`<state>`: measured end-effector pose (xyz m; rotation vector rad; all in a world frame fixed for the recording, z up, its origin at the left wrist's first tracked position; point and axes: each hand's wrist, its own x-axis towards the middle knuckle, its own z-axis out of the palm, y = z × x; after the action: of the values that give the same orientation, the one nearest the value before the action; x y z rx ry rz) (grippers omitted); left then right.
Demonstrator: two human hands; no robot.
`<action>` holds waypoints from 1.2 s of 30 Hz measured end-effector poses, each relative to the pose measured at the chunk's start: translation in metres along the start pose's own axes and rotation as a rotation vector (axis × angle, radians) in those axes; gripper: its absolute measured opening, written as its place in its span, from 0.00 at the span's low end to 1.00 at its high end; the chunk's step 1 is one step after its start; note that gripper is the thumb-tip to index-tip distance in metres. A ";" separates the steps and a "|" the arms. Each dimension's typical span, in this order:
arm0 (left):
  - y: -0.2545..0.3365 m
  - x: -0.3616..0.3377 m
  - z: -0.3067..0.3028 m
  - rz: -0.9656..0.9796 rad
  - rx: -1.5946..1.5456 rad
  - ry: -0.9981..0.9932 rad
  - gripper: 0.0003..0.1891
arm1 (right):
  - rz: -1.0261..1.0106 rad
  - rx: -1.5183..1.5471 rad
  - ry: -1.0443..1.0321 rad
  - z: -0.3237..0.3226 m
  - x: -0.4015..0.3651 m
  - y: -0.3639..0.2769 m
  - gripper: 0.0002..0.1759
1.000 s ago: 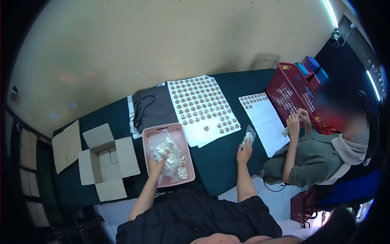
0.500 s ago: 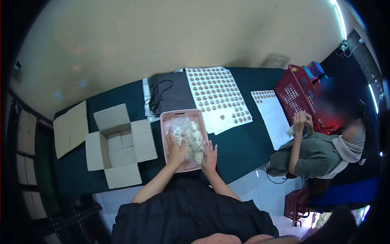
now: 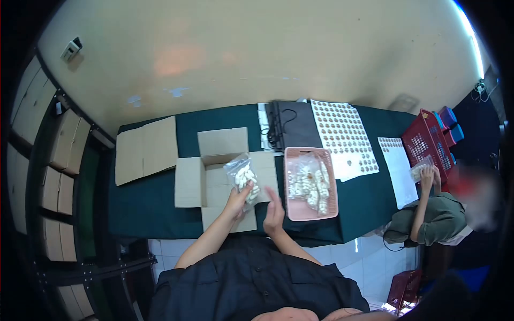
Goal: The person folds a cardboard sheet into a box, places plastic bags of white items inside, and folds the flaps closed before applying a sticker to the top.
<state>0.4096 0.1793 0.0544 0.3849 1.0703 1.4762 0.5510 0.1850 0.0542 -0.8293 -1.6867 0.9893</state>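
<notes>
My left hand [image 3: 236, 202] grips a clear plastic bag [image 3: 244, 175] of white pieces, too small to identify. The bag hangs over the open cardboard box [image 3: 189, 182], whose flaps are spread outward; it covers part of the box's inside. Just right of the bag, my right hand [image 3: 274, 215] is held up with fingers stretched out, slightly blurred and holding nothing. A pink plastic basket [image 3: 290, 212] stands to the right of that hand. More clear bags [image 3: 309, 184] of white pieces lie in it.
Flat cardboard [image 3: 145, 151] lies left of the box. Behind the basket are a dark bag [image 3: 297, 125] and sheets of round stickers [image 3: 342, 131]. At right, a co-worker [image 3: 431, 216] handles a small bag near a red crate [image 3: 425, 136]. Shelves with boxes [image 3: 64, 142] stand left.
My left hand has lifted a bag out of the pink basket and carried it left over the cardboard box. My right hand has come away from the basket. The view has shifted left.
</notes>
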 end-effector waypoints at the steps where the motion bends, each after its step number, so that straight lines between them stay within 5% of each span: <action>1: 0.008 -0.007 -0.010 0.066 0.179 0.015 0.17 | 0.055 -0.008 0.085 0.010 0.006 -0.003 0.24; 4: 0.037 -0.027 -0.033 0.037 0.453 -0.120 0.18 | 0.122 -0.092 0.076 0.029 0.030 -0.008 0.28; 7: 0.046 -0.037 -0.044 0.189 0.421 -0.143 0.21 | 0.452 0.608 -0.315 0.045 0.036 0.005 0.21; 14: 0.061 -0.041 -0.080 0.176 0.309 -0.037 0.20 | 0.554 0.586 -0.383 0.085 0.052 -0.017 0.21; 19: 0.065 -0.026 -0.095 0.393 0.331 0.015 0.22 | 0.539 0.595 -0.478 0.111 0.065 -0.018 0.22; 23: 0.065 -0.015 -0.112 0.320 0.189 0.134 0.22 | 0.676 0.654 -0.445 0.134 0.078 -0.005 0.20; 28: 0.068 0.015 -0.116 0.234 0.121 0.052 0.23 | 0.684 0.453 -0.457 0.139 0.105 -0.001 0.19; 34: 0.079 0.033 -0.110 0.173 0.295 -0.048 0.28 | 1.016 0.945 -0.213 0.139 0.120 0.023 0.16; 36: 0.076 0.034 -0.110 0.152 0.295 -0.019 0.29 | 0.945 0.818 -0.309 0.136 0.121 0.023 0.16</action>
<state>0.2719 0.1779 0.0448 0.6996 1.2697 1.4456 0.3879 0.2692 0.0552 -0.9137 -0.8745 2.3351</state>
